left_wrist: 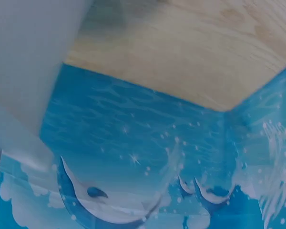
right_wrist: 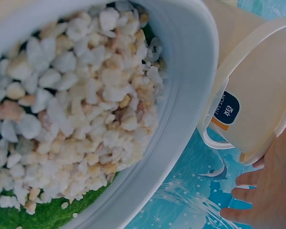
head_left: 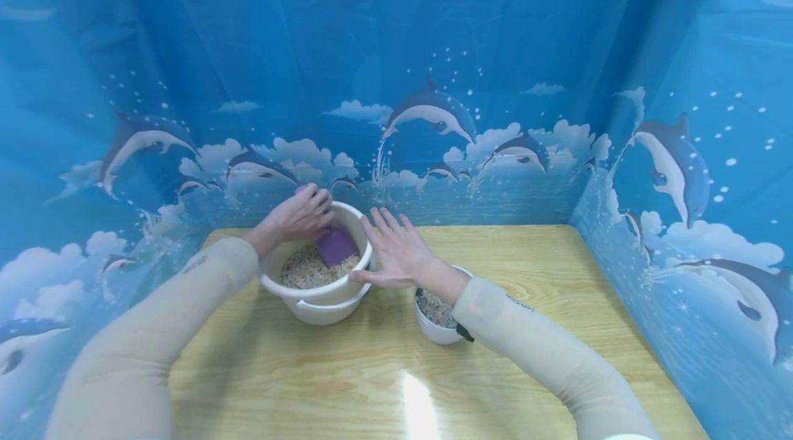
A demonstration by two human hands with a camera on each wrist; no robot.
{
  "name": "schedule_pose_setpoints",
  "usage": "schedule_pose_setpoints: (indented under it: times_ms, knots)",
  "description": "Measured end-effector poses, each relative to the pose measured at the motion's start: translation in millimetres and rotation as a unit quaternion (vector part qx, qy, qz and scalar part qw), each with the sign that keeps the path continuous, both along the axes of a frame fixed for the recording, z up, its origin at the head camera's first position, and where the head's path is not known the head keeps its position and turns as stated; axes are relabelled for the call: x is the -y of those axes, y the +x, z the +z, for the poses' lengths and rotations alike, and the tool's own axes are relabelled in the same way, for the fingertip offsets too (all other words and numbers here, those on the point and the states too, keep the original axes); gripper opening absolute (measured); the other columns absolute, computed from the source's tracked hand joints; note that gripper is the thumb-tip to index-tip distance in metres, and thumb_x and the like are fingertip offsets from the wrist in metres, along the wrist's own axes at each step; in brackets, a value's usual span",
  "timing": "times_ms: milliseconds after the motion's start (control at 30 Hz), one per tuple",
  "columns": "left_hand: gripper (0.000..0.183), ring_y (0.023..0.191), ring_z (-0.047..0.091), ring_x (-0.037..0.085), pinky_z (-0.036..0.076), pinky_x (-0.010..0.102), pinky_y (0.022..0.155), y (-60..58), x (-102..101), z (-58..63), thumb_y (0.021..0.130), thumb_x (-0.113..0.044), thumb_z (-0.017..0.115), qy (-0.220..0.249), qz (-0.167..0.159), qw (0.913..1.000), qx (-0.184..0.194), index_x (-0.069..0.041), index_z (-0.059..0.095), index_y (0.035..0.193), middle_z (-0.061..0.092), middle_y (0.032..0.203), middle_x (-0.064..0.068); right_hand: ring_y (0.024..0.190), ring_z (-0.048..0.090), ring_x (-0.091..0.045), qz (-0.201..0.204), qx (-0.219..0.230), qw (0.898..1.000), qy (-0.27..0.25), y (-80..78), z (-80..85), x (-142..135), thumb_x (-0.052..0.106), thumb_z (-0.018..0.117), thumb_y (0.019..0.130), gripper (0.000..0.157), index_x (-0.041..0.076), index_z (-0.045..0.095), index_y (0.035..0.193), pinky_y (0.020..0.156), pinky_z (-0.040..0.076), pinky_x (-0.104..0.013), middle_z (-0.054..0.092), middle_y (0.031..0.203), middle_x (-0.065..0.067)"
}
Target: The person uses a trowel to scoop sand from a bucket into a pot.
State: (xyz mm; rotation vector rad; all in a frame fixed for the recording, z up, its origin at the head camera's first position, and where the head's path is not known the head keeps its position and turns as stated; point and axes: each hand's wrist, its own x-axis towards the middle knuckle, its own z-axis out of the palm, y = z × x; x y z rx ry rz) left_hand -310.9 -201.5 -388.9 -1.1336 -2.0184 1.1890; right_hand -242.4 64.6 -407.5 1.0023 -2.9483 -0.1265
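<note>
My left hand (head_left: 301, 213) grips a purple scoop (head_left: 336, 246), its blade down in the pale gravel (head_left: 303, 273) inside a white bucket (head_left: 322, 314). At the bucket's right rim, my right hand (head_left: 396, 250) is spread with straight fingers, thumb right at the rim. Under my right wrist stands a smaller white pot (head_left: 438, 335). The right wrist view shows white and tan stones (right_wrist: 86, 95) in that pot, with green, moss-like material (right_wrist: 71, 210) along one edge. My fingers also reach the bucket's side (right_wrist: 257, 76) there. The scoop's handle is mostly hidden by my left hand.
A wood-grain table (head_left: 526, 371) carries both containers. Blue sheets with dolphins (head_left: 384, 34) enclose its back and sides. The bucket's white handle (head_left: 337, 306) hangs down its front. A small black piece (head_left: 464, 333) shows at my right wrist, beside the pot.
</note>
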Motion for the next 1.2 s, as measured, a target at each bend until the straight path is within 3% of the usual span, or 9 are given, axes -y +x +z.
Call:
schedule_pose_setpoints:
  times_ms: [533,767,1033,1200]
  knots:
    - [0.051,0.088,0.049,0.022,0.042,0.037,0.079,-1.2,-1.9,-5.5,0.101,-0.067,0.053,0.017,-0.012,0.9996,0.021,-0.017,0.06,0.102,0.064,0.105,0.006,0.165,0.018,-0.037,0.002,-0.004,1.0,-0.002,-0.9,-1.4,0.3,0.092,0.032,0.091,0.117,0.01,0.006,0.17,0.13,0.024,-0.06,0.008,0.177,-0.019]
    - [0.05,0.088,0.048,0.022,0.041,0.037,0.077,0.7,-3.3,-5.1,0.1,-0.068,0.054,0.012,-0.008,0.9981,0.059,-0.018,0.058,0.099,0.061,0.1,0.005,0.166,0.015,-0.035,-0.001,0.0,1.0,0.001,-0.5,-1.5,0.8,0.093,0.032,0.09,0.117,0.011,0.005,0.17,0.131,0.022,-0.059,0.007,0.177,-0.017]
    - [0.049,0.087,0.047,0.021,0.041,0.037,0.078,2.0,-3.2,-5.2,0.101,-0.067,0.053,0.002,0.007,0.9979,0.064,-0.018,0.058,0.1,0.061,0.099,0.005,0.166,0.015,-0.036,0.002,0.002,1.0,-0.004,-1.2,-3.4,1.3,0.093,0.031,0.09,0.117,0.012,0.005,0.17,0.131,0.022,-0.059,0.007,0.177,-0.018]
    - [0.048,0.087,0.047,0.021,0.041,0.037,0.077,1.9,-3.5,-5.4,0.102,-0.067,0.052,0.008,-0.001,0.9963,0.085,-0.02,0.058,0.101,0.06,0.095,0.005,0.166,0.015,-0.036,-0.001,0.007,1.0,-0.005,-0.2,-1.8,0.5,0.092,0.032,0.091,0.116,0.011,0.004,0.17,0.131,0.021,-0.058,0.006,0.177,-0.017]
